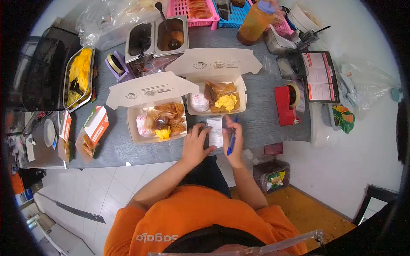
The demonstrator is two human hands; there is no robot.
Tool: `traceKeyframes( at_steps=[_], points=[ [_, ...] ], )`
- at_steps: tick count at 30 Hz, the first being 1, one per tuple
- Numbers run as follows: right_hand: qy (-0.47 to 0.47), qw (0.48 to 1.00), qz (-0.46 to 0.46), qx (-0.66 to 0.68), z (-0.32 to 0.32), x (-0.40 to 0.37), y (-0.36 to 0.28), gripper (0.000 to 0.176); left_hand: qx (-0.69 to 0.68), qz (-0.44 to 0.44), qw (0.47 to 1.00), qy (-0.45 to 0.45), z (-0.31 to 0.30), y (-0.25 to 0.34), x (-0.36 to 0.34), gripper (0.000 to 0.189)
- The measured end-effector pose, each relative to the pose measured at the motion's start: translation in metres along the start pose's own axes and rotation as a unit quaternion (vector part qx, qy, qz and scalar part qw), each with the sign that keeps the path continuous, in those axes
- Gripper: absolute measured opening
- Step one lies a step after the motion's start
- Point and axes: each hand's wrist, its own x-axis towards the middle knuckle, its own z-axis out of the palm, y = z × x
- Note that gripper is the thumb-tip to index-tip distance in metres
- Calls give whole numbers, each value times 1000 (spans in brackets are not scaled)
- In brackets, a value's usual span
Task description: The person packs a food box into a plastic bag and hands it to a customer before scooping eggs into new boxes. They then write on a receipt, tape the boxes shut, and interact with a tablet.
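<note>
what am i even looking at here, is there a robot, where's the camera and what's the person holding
No robot here: just a person's two bare hands. There is one picture, taken by a camera worn on the person's head, looking forward and down, so the orange shirt shows at the bottom.

The right hand holds a slim blue pen. The left hand rests at the edge of a small white paper slip.

On the dark grey table stand a white cardboard box with an open lid and a second white box, also open, both holding food. A red tape dispenser stands to the right, and a metal tray of yellow food to the left.
</note>
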Motion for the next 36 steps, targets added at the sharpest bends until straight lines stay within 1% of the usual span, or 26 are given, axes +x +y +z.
traceKeyframes(
  at_steps=[2,3,5,6,8,9,11,12,16,18,19,21,22,24,25,27,28,29,31,32,33,34,35,36],
  points=[
    [90,988,-17,-122,-10,-2,1,21,11,10,1000,-1,-3,2,1,70],
    [90,988,-17,-123,-14,-5,-1,21,23,19,1000,-2,-4,2,1,70],
    [115,992,25,-51,-21,-12,-7,20,17,10,1000,-9,-4,3,3,71],
    [115,992,28,-52,-22,-14,-10,20,12,1,1000,-15,-3,3,3,72],
    [3,990,2,-139,-22,-15,-16,14,9,-5,1000,-16,-2,4,3,72],
    [5,990,4,-140,-19,-18,-15,14,5,-11,1000,-15,-1,4,4,72],
    [-13,984,-29,-178,-12,-24,-14,10,8,-15,1000,-21,-2,6,5,72],
    [-10,983,-63,-174,-10,-25,-11,15,10,-21,999,-24,-3,6,5,72],
    [-23,982,-79,-169,-8,-26,-8,15,12,-12,1000,-18,0,4,5,72],
    [-11,976,-103,-190,-12,-27,-2,16,-13,-30,999,-30,1,4,5,73],
    [-10,976,-102,-190,-15,-28,-1,16,-12,-29,999,-30,1,4,5,73],
    [3,978,-67,-198,-19,-28,-2,16,0,-18,1000,-18,1,3,4,74],
    [2,978,-67,-198,-19,-28,-2,16,0,-18,1000,-18,1,4,4,74],
    [42,968,-71,-236,-20,-26,-2,14,20,4,1000,4,0,5,4,73],
    [42,968,-71,-236,-21,-26,-4,14,19,4,1000,4,0,5,4,73],
    [110,976,-8,-190,-22,-25,-9,12,25,8,1000,5,-2,6,4,73],
    [190,975,108,-45,-16,-30,-14,9,26,7,1000,5,-2,5,4,73],
    [190,975,108,-45,-13,-35,-11,9,12,-2,1000,-8,0,4,4,74],
    [272,956,21,104,-11,-45,0,11,-2,-12,1000,-21,1,3,3,74],
    [272,956,21,104,-12,-45,-3,11,-7,-14,1000,-19,1,4,3,74],
    [204,979,-19,-21,-14,-46,-6,12,-12,-15,1000,-16,1,4,3,74],
    [131,979,-58,-145,-15,-46,-10,13,-12,-15,1000,-16,2,4,3,74],
    [131,979,-58,-145,-14,-46,-12,13,-1,-7,1000,-5,3,3,2,73],
    [89,985,-53,-140,-12,-46,-15,13,11,3,1000,5,4,2,2,73]
  ],
)
